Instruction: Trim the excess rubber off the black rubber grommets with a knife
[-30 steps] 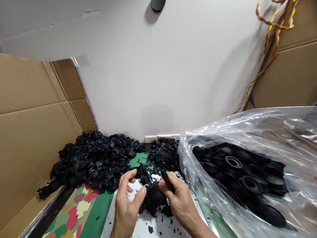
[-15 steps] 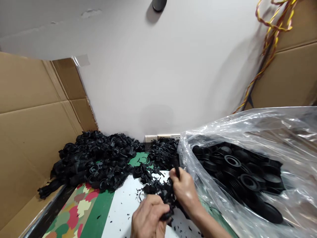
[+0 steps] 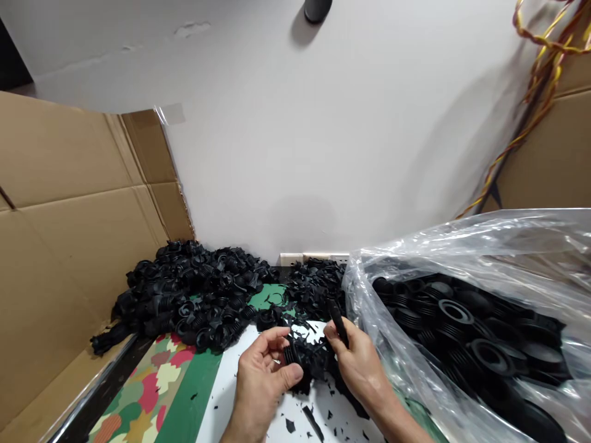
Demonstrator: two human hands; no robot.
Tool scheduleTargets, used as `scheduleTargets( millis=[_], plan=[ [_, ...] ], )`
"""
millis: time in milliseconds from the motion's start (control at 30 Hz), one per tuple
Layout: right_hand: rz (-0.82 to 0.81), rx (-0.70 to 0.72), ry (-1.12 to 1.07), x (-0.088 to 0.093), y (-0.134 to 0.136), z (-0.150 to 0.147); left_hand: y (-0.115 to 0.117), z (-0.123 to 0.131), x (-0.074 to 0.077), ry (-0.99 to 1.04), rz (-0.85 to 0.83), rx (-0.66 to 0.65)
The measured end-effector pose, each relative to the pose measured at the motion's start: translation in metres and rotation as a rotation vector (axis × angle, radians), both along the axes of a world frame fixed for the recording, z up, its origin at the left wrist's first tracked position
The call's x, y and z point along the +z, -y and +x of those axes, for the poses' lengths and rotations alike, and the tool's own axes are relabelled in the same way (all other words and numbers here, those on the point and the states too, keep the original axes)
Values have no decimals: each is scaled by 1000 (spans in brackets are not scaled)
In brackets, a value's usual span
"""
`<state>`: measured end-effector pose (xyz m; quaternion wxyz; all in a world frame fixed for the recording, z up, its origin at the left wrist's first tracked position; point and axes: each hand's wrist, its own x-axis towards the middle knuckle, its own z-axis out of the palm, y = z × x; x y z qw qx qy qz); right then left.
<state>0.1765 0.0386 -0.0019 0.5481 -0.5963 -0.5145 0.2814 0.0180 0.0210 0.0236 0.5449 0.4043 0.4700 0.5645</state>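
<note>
Left fingers half-curled, holding ribbed black part; right fingers closed round black stick-like tool, just right. Looks partway: scraps beyond fingers, parts heap beyond left, more bagged parts right.

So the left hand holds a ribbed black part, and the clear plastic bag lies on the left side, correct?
Wrong side: the head view shows the clear plastic bag on the right side. The left hand does hold a ribbed black part.
</note>
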Motion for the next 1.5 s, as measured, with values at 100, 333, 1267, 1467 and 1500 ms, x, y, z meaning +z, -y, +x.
scheduleTargets(
  millis=[100, 333, 1267, 1467, 1500],
  plan=[
    [-16, 22, -11, -1, -1, -1, -2, -3, -2, 61, -39, -35],
    [48, 48, -112, 2, 7, -3, -5, -9, -5, 121, -216, -51],
    [80, 92, -18, 9, 19, -41, 4, -2, 5, -305, 77, -317],
    [-4, -168, -70, 15, -7, -8, 17, 0, 2, -355, -83, -542],
    [1, -180, -66, 15, -10, -1, 17, -1, -1, -280, -109, -510]
  ],
)
